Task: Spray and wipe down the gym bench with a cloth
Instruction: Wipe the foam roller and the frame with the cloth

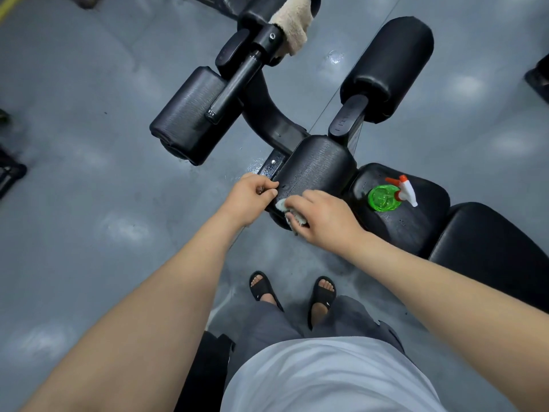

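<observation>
A black gym bench runs from the lower right to its roller pads at the top, with a seat pad (416,227) in the middle. My right hand (323,215) grips a small whitish cloth (292,214) against the near end of a black roller pad (315,171). My left hand (252,200) holds the left edge of that same pad, fingers curled on it. A green spray bottle (384,197) with a white and orange trigger head stands upright on the seat pad, to the right of my hands.
Two more black roller pads (190,114) (389,66) stick out from the frame beyond. A beige towel (292,25) hangs over the frame at the top. Grey floor surrounds the bench, wet near the frame. My feet in black sandals (292,292) stand below.
</observation>
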The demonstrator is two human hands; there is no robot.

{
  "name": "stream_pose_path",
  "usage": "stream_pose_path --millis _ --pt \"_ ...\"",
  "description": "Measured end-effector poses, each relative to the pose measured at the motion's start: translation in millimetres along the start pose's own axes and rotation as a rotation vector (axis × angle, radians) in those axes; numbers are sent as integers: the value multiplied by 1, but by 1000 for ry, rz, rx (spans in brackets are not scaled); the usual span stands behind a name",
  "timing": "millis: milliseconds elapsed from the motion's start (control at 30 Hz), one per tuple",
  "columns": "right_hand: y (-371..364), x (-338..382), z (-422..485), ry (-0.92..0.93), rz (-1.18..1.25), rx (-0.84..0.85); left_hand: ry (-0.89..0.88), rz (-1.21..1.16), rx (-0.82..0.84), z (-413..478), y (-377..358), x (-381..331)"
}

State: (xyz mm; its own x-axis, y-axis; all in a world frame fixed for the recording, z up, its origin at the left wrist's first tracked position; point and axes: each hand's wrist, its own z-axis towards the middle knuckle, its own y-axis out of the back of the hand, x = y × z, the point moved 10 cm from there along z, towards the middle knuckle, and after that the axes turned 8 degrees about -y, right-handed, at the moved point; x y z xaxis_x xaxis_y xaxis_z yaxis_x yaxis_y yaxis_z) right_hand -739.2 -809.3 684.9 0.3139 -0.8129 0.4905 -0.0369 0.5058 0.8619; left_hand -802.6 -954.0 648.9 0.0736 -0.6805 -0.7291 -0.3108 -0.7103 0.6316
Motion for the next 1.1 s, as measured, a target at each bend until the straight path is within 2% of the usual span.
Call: stream_pose_path --millis 133,400,600,767,1100 --pt "3 1 4 93 -62 26 61 -75 39 -3 0 -1" --pt "27 -53 36 -197 -102 -121 -5 -74 69 -4 -3 -9" --pt "4 -15 8 -49 30 -8 -33 -22 96 -2 -2 -8" --pt "4 -9 4 36 -65 8 -48 28 97 0 0 -13" --pt "30 -67 41 -261 -140 -140 -55 18 135 1 -5 -15"
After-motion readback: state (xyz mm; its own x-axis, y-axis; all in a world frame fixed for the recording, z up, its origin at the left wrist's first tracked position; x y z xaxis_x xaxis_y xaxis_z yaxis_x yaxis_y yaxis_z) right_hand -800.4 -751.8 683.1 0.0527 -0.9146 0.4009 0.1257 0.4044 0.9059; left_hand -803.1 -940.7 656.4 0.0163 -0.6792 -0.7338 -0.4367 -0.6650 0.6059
